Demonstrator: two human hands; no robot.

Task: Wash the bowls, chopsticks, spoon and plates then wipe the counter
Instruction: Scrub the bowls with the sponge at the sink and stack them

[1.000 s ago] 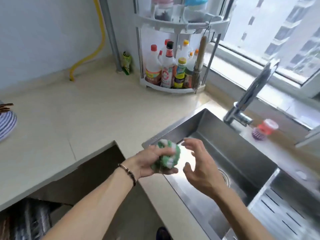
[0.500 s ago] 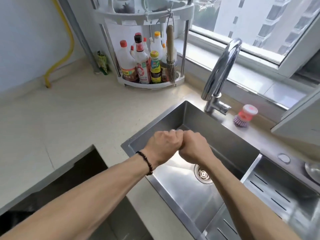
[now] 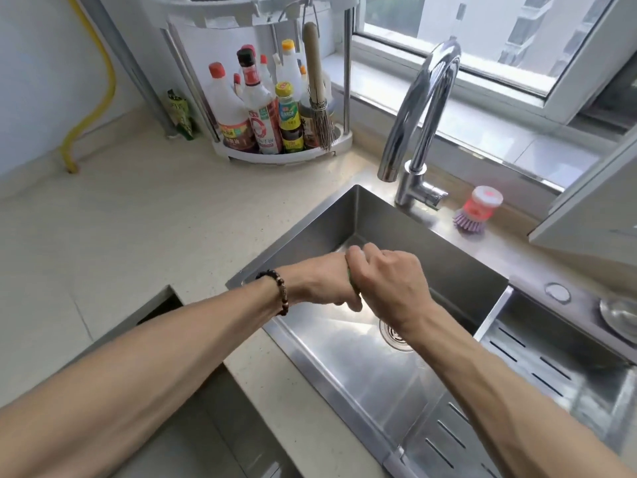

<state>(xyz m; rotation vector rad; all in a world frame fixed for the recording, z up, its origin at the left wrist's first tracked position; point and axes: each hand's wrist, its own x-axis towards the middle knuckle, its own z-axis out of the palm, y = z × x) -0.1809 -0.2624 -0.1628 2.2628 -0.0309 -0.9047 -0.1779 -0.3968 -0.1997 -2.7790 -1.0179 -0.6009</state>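
Note:
Both my hands are clenched together over the steel sink (image 3: 358,208). My left hand (image 3: 320,282), with a bead bracelet on its wrist, and my right hand (image 3: 389,284) squeeze a green and white cloth (image 3: 352,283) between them. Only a thin green sliver of the cloth shows between the two fists. The beige counter (image 3: 144,229) stretches to the left of the sink. No bowls, plates, chopsticks or spoon are in view.
A curved steel faucet (image 3: 420,108) stands behind the sink, with a red and purple dish brush (image 3: 477,210) to its right. A white corner rack (image 3: 286,153) holds several bottles and a hanging whisk brush. A slotted drain tray (image 3: 537,360) lies right of the basin.
My right hand closed onto the cloth that my left hand held, and both fists now wring it over the sink. My right hand has rolled over the left. The view turned right.

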